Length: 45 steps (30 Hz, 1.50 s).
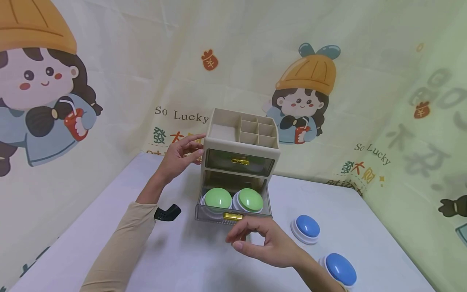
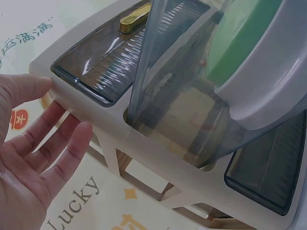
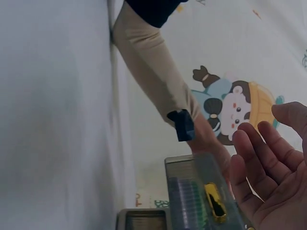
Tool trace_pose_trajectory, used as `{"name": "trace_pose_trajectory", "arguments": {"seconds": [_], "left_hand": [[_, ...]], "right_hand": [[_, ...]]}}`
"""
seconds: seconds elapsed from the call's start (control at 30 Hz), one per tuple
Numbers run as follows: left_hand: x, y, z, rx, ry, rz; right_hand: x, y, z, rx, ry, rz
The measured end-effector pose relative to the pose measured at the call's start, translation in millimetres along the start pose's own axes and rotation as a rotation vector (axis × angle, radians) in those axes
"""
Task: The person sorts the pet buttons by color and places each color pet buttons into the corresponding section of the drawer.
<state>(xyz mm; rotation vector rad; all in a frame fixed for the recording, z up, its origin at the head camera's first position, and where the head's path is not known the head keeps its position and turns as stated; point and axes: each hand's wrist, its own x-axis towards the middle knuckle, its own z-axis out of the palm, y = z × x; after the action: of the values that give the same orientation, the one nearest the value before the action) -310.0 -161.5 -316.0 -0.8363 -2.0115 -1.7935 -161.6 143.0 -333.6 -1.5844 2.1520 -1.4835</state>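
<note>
A cream desktop organizer (image 1: 240,146) stands on the table, with a tinted drawer pulled out from it. Two green-topped, white-based round buttons (image 1: 218,197) sit side by side in that open drawer (image 1: 208,213). My left hand (image 1: 178,157) is at the organizer's left side, fingers spread and fingertips right at the side wall; the left wrist view shows thumb and fingers (image 2: 67,158) along its edge. In front of the drawer's gold handle (image 1: 232,216), my right hand (image 1: 270,242) hovers with loosely bent fingers and holds nothing. The right wrist view shows its palm bare.
Two blue-topped round buttons, one nearer (image 1: 341,269) and one farther (image 1: 307,227), lie on the white table (image 1: 175,259) to the right. A closed drawer (image 1: 239,162) is above the open one; another (image 2: 268,167) is below. A printed cloth (image 1: 240,73) hangs behind.
</note>
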Motion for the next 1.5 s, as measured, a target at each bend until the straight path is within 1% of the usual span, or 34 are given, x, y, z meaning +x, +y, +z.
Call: {"name": "trace_pose_trajectory", "arguments": {"seconds": [0.17,0.4,0.53,0.67,0.77,0.9,1.1,1.33,1.43,1.5], "left_hand": [[-0.1,-1.1,-0.1,-0.001,0.001,-0.002],[0.3,-0.6,-0.4,0.000,0.001,-0.005],[1.0,-1.4,-1.1,0.003,0.000,0.004],[1.5,-1.6,-1.3,0.000,-0.002,0.011],[1.4,-1.2,-1.1,-0.005,-0.002,0.013],[0.9,-0.8,-0.9,-0.002,-0.002,0.011],[1.0,-2.3,-0.6,0.009,-0.001,0.013],[0.9,-1.9,-0.2,0.007,0.000,0.009],[0.7,-1.9,-0.3,0.007,0.000,0.010],[0.6,-2.1,-0.4,0.008,0.001,0.011]], "right_hand": [[-2.5,6.8,5.7,0.035,-0.017,0.071],[-4.8,18.9,12.2,0.018,-0.035,0.038],[-6.6,25.3,16.3,0.042,-0.053,0.057],[-8.6,31.6,20.5,0.115,-0.065,0.100],[-10.8,37.1,24.3,0.201,-0.068,0.145],[-14.5,45.5,30.6,0.296,-0.063,0.238],[-17.2,55.4,35.9,0.346,-0.031,0.394],[-16.3,56.7,35.8,0.379,0.093,0.547],[-15.2,55.9,35.0,0.435,0.145,0.595],[-14.9,55.5,34.1,0.494,0.168,0.619]]}}
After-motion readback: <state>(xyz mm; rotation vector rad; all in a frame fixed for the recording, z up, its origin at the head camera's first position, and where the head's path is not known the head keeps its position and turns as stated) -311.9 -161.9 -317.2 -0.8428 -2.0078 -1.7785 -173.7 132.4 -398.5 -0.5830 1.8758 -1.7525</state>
